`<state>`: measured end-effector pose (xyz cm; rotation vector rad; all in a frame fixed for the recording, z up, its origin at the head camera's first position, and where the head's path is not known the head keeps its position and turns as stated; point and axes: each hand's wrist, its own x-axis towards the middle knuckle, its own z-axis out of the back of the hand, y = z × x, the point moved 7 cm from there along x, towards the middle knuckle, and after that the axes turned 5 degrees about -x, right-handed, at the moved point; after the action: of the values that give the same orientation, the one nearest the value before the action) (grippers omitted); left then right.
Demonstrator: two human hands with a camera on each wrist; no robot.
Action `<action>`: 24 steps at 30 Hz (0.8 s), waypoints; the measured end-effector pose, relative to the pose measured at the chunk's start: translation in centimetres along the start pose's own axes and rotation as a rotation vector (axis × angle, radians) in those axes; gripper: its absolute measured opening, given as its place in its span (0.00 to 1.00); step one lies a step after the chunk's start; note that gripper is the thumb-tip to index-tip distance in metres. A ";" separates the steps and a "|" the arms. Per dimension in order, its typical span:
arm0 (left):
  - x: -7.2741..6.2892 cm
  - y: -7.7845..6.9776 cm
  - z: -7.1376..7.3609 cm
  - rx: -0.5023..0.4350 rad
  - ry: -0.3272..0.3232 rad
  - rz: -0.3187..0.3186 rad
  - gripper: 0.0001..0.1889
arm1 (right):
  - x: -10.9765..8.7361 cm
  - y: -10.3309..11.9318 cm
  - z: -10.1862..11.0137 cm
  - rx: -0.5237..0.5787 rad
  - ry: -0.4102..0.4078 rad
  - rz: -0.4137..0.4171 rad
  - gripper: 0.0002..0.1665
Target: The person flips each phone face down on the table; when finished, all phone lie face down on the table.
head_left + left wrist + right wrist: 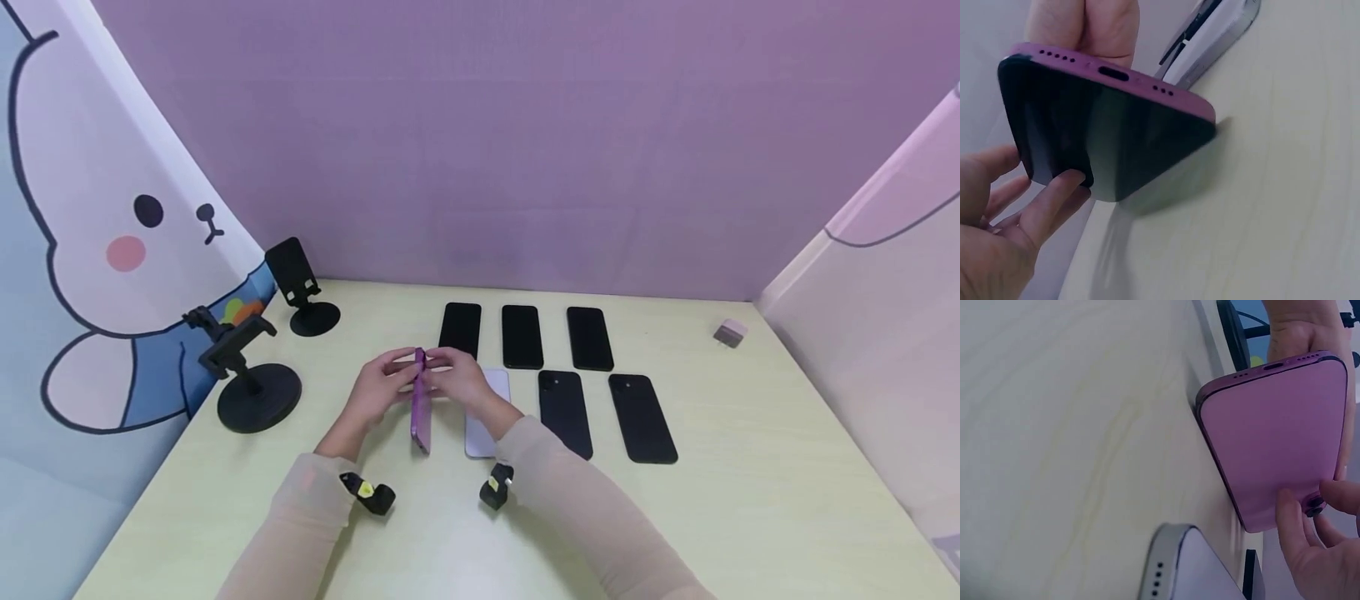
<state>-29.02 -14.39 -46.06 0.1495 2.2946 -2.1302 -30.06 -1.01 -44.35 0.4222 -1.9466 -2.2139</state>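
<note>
A purple phone (422,421) is on its long side edge, upright between both hands, seen nearly edge-on in the head view. My left hand (373,390) holds it from the screen side, with fingertips on the dark screen (1079,131) near the far end. From the back side, my right hand (463,382) grips the same end, its fingers around the camera lenses (1314,505). The charging-port end (1113,74) points toward me. Beneath my right wrist lies a pale lavender phone (480,437), partly covered.
Three phones lie in the back row, including a black phone (522,337); in front are a dark phone (566,412) and another dark phone (643,419). Two black phone stands, a near stand (258,398) and a far stand (315,318), occupy the left. A small block (730,333) sits far right.
</note>
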 end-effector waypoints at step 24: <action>-0.2 -0.1 2.3 0.726 -0.015 -0.010 0.24 | 0.3 -1.7 -0.5 -0.680 -0.067 -0.075 0.25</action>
<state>-28.91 -16.66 -46.16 0.1179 1.4025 -2.8341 -30.08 -1.37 -46.15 0.3159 -1.0918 -2.7664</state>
